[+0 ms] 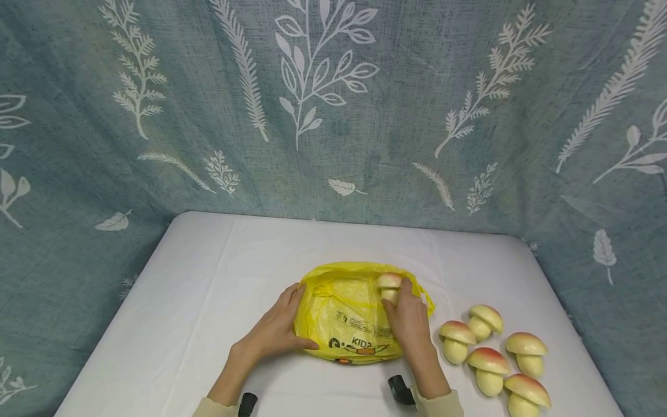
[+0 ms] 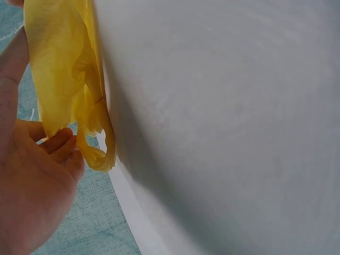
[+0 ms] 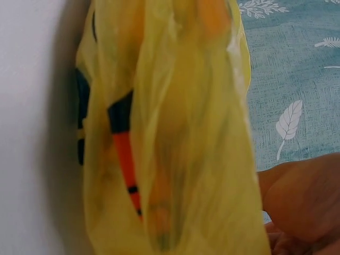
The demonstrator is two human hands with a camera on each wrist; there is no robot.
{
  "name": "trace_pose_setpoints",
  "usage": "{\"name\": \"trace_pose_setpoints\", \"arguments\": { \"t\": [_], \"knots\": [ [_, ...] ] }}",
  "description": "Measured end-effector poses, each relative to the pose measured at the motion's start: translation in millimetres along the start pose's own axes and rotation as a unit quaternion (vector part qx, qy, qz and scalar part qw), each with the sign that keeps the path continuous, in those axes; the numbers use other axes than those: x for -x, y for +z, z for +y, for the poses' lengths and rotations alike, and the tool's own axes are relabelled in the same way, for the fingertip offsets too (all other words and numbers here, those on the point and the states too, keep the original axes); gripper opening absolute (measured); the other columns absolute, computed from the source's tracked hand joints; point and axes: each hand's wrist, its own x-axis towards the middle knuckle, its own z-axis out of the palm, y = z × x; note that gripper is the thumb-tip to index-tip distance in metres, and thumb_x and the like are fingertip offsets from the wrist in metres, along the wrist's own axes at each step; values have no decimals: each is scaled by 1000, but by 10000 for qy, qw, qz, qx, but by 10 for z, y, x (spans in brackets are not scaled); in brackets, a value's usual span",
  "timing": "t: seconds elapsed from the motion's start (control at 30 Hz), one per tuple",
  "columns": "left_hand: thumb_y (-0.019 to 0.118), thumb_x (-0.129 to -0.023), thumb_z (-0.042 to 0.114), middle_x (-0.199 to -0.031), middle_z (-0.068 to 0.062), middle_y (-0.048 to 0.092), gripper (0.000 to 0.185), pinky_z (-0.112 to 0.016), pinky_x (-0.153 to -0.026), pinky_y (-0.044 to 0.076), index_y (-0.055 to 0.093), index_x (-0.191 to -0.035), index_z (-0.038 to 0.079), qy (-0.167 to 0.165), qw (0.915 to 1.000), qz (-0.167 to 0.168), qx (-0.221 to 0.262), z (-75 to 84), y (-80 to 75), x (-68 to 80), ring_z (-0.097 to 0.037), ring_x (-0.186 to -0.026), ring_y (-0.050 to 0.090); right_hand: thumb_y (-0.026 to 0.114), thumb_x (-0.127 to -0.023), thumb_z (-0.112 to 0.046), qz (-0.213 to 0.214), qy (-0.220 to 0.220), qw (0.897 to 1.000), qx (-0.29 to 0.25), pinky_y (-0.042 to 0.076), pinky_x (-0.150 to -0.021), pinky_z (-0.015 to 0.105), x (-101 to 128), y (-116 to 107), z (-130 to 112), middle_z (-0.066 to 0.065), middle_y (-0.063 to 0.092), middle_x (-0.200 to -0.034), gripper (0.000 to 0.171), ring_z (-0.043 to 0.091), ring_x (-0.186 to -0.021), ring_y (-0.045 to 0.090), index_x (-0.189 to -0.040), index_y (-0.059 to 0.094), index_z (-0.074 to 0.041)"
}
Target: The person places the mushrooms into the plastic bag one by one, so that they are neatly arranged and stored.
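Observation:
A yellow plastic bag [image 1: 339,333] with dark print lies at the middle of the table, its mouth spread wide. My left hand [image 1: 273,327] grips the bag's left side, thumb at the near edge. In the left wrist view, fingers [image 2: 61,141] curl at the thin yellow plastic [image 2: 56,64]. Within the bag's mouth, at the right, my right hand [image 1: 409,318] pinches a mushroom model [image 1: 389,281] with a cream stem and red-tinged cap. The bag's side [image 3: 207,138] fills much of the right wrist view and hides that mushroom, with part of the hand [image 3: 308,202] showing at right.
Several similar mushroom models [image 1: 488,360] stand in a group on the table right of the bag. A white cloth [image 1: 208,289] covers the table. Behind and beside it hangs a blue-green curtain [image 1: 391,174] with white leaf prints.

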Motion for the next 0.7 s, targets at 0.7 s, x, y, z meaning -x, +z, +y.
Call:
{"name": "trace_pose_setpoints", "arguments": {
  "t": [0.7],
  "knots": [
    [88, -65, 56, -159, -16, 22, 129, -48, -111, 34, 16, -158, 4, -68, 10000, -10, -35, -5, 15, 4, -31, -144, 27, 73, -91, -24, -486, 212, 9986, 27, 51, -73, 60, 73, -223, -91, 38, 63, -97, 73, 55, -87, 62, -143, 34, 11]
  ]
}}
